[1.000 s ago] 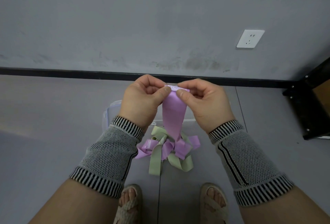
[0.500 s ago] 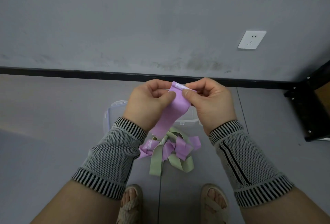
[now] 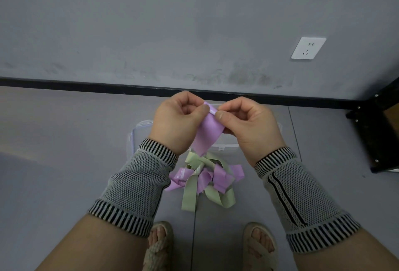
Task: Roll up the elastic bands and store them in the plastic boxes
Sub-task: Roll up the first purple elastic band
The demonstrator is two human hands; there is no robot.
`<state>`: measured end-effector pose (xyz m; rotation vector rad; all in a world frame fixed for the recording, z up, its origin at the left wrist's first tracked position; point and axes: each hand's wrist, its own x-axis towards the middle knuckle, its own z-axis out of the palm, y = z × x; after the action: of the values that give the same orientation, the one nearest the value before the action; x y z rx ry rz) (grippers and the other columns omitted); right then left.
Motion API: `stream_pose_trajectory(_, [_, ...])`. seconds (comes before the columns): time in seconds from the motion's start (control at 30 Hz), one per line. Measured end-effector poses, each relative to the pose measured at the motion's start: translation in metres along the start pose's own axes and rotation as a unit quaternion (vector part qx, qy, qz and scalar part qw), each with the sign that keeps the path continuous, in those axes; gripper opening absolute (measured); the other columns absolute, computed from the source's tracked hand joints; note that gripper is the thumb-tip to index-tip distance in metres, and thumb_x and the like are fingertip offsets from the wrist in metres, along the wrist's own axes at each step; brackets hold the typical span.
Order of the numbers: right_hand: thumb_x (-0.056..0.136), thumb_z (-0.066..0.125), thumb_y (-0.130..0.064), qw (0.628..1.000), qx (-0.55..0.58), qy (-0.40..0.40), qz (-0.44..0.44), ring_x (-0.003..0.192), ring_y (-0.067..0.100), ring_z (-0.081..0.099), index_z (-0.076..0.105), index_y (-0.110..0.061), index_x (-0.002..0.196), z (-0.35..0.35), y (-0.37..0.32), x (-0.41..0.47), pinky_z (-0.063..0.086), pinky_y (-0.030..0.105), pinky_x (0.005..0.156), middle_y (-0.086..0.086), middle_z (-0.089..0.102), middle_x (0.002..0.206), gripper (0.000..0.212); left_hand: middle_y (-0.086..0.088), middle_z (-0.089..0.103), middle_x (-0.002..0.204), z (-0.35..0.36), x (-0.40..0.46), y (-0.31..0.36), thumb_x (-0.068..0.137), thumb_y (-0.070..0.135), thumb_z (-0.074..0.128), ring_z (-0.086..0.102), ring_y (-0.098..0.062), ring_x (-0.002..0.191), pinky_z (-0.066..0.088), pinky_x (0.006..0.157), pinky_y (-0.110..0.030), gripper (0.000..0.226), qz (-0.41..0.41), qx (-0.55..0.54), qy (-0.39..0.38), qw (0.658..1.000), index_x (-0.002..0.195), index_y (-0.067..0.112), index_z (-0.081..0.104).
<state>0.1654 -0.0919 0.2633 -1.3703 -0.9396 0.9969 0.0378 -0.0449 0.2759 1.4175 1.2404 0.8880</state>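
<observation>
"What were the hands doing?"

"The left hand (image 3: 177, 119) and the right hand (image 3: 248, 124) both pinched the top end of a purple band (image 3: 208, 130). Its tail hung down over the clear plastic box (image 3: 135, 134) on the floor."

"How should the roll have started?"

"Small and tight, I think, with both edges lined up so it would not go crooked."

"And the other bands?"

"The pile of bands (image 3: 205, 180) lay on the floor, just in front of the box."
</observation>
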Motion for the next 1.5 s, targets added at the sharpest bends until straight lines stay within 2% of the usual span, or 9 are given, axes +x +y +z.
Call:
stream_pose_trajectory(0.13, [0.081,0.070,-0.003,1.000,-0.029,0.005,0.007,0.065,0.018,0.059,0.064,-0.011,0.077,-0.001,0.000,0.000,0.053,0.038,0.068,0.013,0.066,0.070,0.011,-0.019,0.070,0.082,-0.001,-0.003,0.001,0.085,0.011,0.064,0.057,-0.013,0.068,0.046,0.065,-0.026,0.012,0.016,0.024,-0.027,0.999,0.077,0.020,0.064])
stream_pose_trajectory(0.33, [0.081,0.069,-0.001,0.997,0.057,0.037,0.046,0.071,0.020,0.061,0.064,-0.014,0.072,-0.004,0.002,0.001,0.052,0.041,0.075,0.010,0.069,0.073,0.016,-0.029,0.065,0.089,-0.003,-0.003,-0.001,0.087,0.004,0.059,0.053,-0.020,0.073,0.045,0.072,-0.034,0.026,0.034,0.034,-0.082,0.995,0.092,0.028,0.067])
stream_pose_trajectory(0.6, [0.079,0.071,0.000,0.997,0.024,0.063,0.030,0.068,0.021,0.062,0.062,-0.017,0.070,0.000,0.007,0.001,0.055,0.042,0.072,0.009,0.066,0.069,0.021,-0.003,0.072,0.089,0.001,-0.001,-0.002,0.084,0.003,0.063,0.065,-0.010,0.082,0.053,0.081,-0.019,0.022,0.026,0.026,-0.060,0.998,0.092,0.023,0.068])
stream_pose_trajectory(0.77, [0.079,0.070,0.003,1.000,0.015,0.027,0.004,0.065,0.012,0.060,0.060,-0.015,0.070,0.004,0.007,-0.001,0.053,0.026,0.064,0.001,0.064,0.066,0.022,0.007,0.071,0.080,0.000,-0.001,-0.002,0.083,0.015,0.069,0.065,0.000,0.074,0.051,0.072,-0.012,0.011,0.041,0.040,-0.025,0.998,0.082,0.026,0.069])
stream_pose_trajectory(0.93, [0.081,0.067,0.000,0.990,0.108,-0.056,0.066,0.070,0.016,0.063,0.065,-0.015,0.071,-0.002,0.006,0.001,0.052,0.033,0.071,0.003,0.067,0.070,0.018,0.008,0.070,0.081,-0.006,0.002,-0.003,0.085,0.012,0.066,0.064,0.000,0.074,0.051,0.072,-0.011,0.011,0.058,0.062,-0.017,0.996,0.087,0.022,0.071])
stream_pose_trajectory(1.13, [0.081,0.069,-0.004,0.996,0.026,-0.054,0.062,0.060,0.016,0.056,0.062,-0.014,0.073,-0.005,0.006,0.001,0.048,0.026,0.058,0.007,0.062,0.066,0.015,0.010,0.066,0.076,-0.004,0.002,-0.004,0.085,0.007,0.065,0.059,0.006,0.066,0.047,0.068,-0.008,0.018,0.073,0.072,-0.054,0.993,0.088,0.025,0.068])
stream_pose_trajectory(1.27, [0.082,0.066,0.001,0.995,0.062,-0.043,0.072,0.057,0.014,0.055,0.060,-0.015,0.071,-0.006,0.006,0.003,0.046,0.025,0.057,0.002,0.061,0.061,0.020,0.006,0.066,0.078,-0.007,0.002,-0.008,0.088,0.019,0.062,0.056,0.001,0.063,0.048,0.062,-0.016,0.016,0.056,0.124,-0.083,0.987,0.101,0.029,0.060])
stream_pose_trajectory(1.4, [0.082,0.064,0.004,0.991,0.089,-0.027,0.093,0.056,0.012,0.054,0.059,-0.012,0.072,-0.009,0.006,0.005,0.045,0.026,0.058,0.001,0.061,0.059,0.020,0.008,0.059,0.069,-0.011,0.003,-0.010,0.090,0.017,0.057,0.050,-0.001,0.055,0.043,0.057,-0.021,0.013,0.049,0.172,-0.106,0.978,0.096,0.028,0.056])
stream_pose_trajectory(1.5, [0.082,0.064,0.004,0.991,0.089,-0.023,0.094,0.052,0.009,0.053,0.058,-0.012,0.072,-0.010,0.006,0.005,0.044,0.023,0.055,-0.001,0.060,0.057,0.020,0.007,0.059,0.068,-0.012,0.003,-0.006,0.090,0.011,0.056,0.052,-0.005,0.060,0.042,0.059,-0.013,0.016,0.074,0.154,-0.101,0.980,0.095,0.026,0.056])
